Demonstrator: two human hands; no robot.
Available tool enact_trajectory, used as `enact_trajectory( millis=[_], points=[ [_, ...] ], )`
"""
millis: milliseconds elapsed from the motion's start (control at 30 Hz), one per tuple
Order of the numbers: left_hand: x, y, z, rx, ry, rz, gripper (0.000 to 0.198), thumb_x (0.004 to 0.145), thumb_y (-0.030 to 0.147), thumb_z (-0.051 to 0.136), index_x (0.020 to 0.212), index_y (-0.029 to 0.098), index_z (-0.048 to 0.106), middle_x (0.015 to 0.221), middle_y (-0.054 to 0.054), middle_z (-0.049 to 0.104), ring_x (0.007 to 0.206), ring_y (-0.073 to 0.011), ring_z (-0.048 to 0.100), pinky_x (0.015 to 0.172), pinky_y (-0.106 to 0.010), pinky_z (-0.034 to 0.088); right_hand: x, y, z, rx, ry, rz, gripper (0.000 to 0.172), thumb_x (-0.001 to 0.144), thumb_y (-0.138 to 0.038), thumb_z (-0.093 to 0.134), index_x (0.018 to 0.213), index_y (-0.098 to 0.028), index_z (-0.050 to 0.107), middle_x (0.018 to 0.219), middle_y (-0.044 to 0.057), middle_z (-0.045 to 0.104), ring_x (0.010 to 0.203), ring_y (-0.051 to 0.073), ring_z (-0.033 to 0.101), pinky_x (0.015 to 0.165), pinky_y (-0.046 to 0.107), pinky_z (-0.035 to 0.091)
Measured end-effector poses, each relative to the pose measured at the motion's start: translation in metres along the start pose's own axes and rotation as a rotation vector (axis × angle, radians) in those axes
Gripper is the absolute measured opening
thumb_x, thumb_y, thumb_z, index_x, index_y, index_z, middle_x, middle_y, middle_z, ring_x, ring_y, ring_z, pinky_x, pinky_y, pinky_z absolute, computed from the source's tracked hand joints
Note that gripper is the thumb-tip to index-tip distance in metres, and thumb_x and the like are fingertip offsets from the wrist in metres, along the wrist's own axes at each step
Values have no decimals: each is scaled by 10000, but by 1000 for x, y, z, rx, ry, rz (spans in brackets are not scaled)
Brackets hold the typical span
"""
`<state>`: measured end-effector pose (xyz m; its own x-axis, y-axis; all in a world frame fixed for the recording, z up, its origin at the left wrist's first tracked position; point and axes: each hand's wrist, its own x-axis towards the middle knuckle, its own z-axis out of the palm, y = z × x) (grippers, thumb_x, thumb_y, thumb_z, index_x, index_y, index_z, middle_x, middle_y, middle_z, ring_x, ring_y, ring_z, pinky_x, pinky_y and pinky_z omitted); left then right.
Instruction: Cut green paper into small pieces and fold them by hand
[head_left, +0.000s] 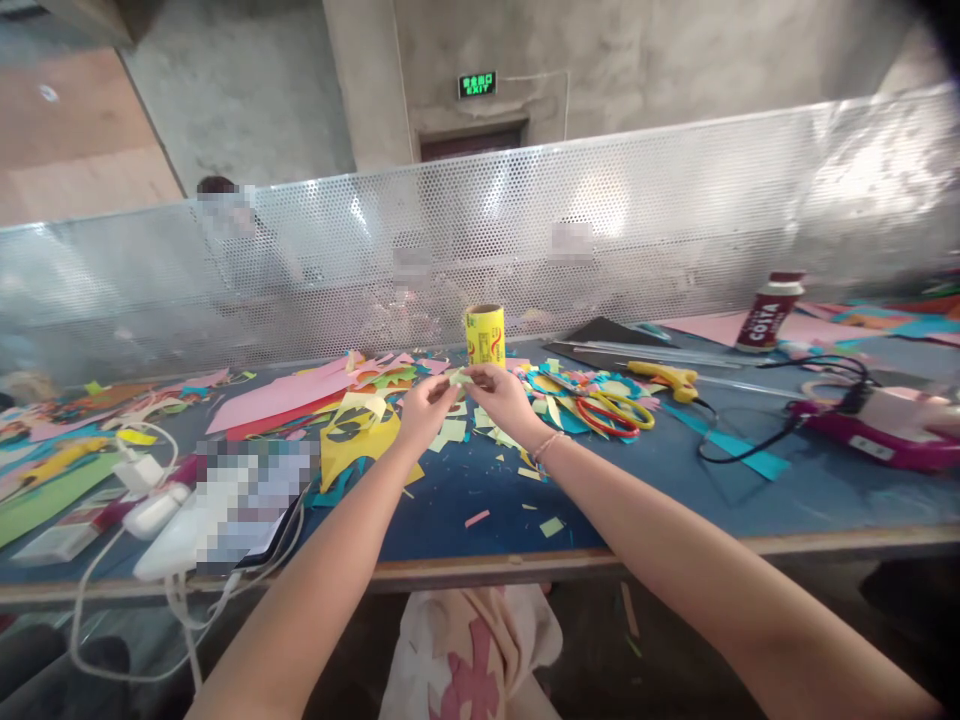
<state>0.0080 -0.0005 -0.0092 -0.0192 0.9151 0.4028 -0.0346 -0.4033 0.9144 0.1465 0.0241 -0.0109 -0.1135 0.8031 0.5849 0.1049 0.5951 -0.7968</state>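
Both hands meet above the middle of the table, in front of a yellow cardboard tube [486,337]. Between the fingertips is a small piece of pale green paper [460,378]. My left hand [430,408] pinches it from the left side. From the right, my right hand [504,400] has thumb and fingers closed on the same piece. Its exact shape is too small to make out. Beneath the hands lie several pale green paper scraps [450,433]. A yellow sheet with cut-out holes [352,455] lies beside my left forearm.
Scissors with red and yellow handles [619,412] and a yellow glue gun [664,380] lie at right. Farther right are a bottle [771,312] and a magenta power strip [885,435]. Phones [255,500] and white cables sit front left. A perforated metal screen [322,260] borders the table's back.
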Motion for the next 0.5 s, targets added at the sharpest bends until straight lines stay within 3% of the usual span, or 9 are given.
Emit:
enact_trajectory(
  millis=[133, 300, 500],
  points=[
    [0, 0, 0, -50, -4, 13, 263, 694, 282, 627, 931, 174, 661, 875, -74, 677, 760, -180, 626, 671, -304, 517, 1, 3, -1, -1, 1, -46, 230, 718, -196, 541, 942, -185, 589, 937, 61, 666, 878, 166, 621, 837, 334, 483],
    [5, -5, -1, -127, -17, -95, 306, 621, 184, 647, 926, 166, 651, 809, -59, 680, 699, -159, 625, 671, -303, 515, 1, 0, -2, 57, -35, -28, 370, 728, -162, 511, 1097, -201, 514, 972, 59, 667, 925, 169, 620, 846, 342, 482],
    [4, -2, 0, -228, -13, -186, 240, 564, 167, 630, 803, 144, 645, 758, -52, 661, 675, -165, 628, 670, -319, 514, 1, 0, -1, 135, -20, -6, 322, 703, -154, 538, 1020, -208, 512, 1038, 62, 631, 953, 159, 607, 892, 337, 469]
  ],
)
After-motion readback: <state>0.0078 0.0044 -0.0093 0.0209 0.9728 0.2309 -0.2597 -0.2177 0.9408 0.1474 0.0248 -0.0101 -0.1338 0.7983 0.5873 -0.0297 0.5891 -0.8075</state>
